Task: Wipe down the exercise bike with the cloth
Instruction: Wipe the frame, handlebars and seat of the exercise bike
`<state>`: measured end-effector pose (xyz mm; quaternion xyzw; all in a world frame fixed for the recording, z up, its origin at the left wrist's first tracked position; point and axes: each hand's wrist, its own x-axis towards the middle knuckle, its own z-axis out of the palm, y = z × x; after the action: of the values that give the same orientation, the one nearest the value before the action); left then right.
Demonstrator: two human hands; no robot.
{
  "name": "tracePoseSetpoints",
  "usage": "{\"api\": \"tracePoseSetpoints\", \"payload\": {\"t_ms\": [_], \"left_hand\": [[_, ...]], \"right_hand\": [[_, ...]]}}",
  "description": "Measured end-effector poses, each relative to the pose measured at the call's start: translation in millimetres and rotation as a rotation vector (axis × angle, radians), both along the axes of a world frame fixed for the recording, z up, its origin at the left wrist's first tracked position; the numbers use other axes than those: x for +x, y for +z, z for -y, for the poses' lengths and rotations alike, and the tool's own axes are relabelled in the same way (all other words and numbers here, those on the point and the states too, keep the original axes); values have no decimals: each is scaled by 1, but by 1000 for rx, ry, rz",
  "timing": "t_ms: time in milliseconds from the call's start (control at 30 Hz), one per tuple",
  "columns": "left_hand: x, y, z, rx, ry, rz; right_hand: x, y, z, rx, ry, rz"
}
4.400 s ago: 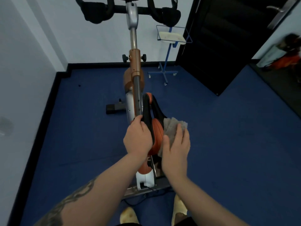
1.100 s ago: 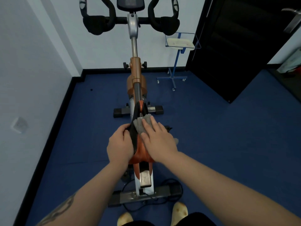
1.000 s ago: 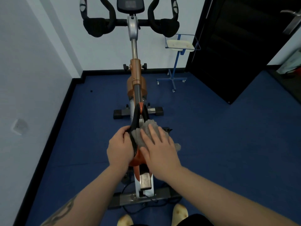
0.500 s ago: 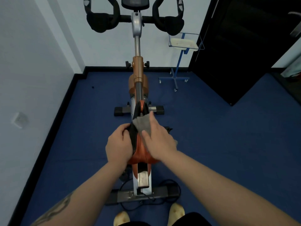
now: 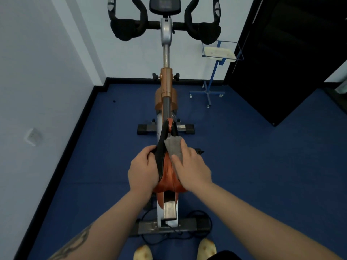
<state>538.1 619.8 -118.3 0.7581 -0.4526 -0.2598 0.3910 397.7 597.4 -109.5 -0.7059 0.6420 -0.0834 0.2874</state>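
Seen from above, two bare forearms reach forward over an exercise bike [image 5: 166, 102]. The left hand [image 5: 142, 170] curls round the black edge of the orange saddle [image 5: 168, 172], steadying it. The right hand [image 5: 191, 168] pins a grey cloth [image 5: 174, 147] against the saddle's right side, thumb pinching it in place. Compared with a moment ago, the cloth has slid forward again toward the saddle's narrow nose, so the back-and-forth wiping stroke continues. Farther off, the handlebars [image 5: 165, 25] and console look untouched, suggesting much of the bike remains to wipe. Beyond stand a blue wheeled stand [image 5: 214, 87] and a dark door [image 5: 293, 59].
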Motion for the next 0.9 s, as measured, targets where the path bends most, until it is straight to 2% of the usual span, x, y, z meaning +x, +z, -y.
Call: {"api": "tracePoseSetpoints", "payload": {"t_ms": [100,300,400,533,600,700,800,833,900], "left_hand": [[1,0,2,5,-15,10],[-1,1,2,-2,0,1],[0,1,4,-2,10,28],[0,-1,5,0,-6,56],[0,-3,7,-11,10,55],[1,-1,8,-49,66,43],[-4,-3,-1,-125,250,48],[-5,-5,-3,-111,323,4],[-8,-9,-6,-14,428,-167]], "right_hand": [[-13,-5,-20,16,-12,121],[6,4,29,113,39,-35],[22,5,58,132,8,-35],[35,-4,89,108,-75,111],[40,-9,106,58,-47,140],[45,-10,132,-120,140,137],[39,-12,134,-248,506,-118],[36,-12,129,-296,639,-218],[30,-8,106,-309,712,-221]]}}
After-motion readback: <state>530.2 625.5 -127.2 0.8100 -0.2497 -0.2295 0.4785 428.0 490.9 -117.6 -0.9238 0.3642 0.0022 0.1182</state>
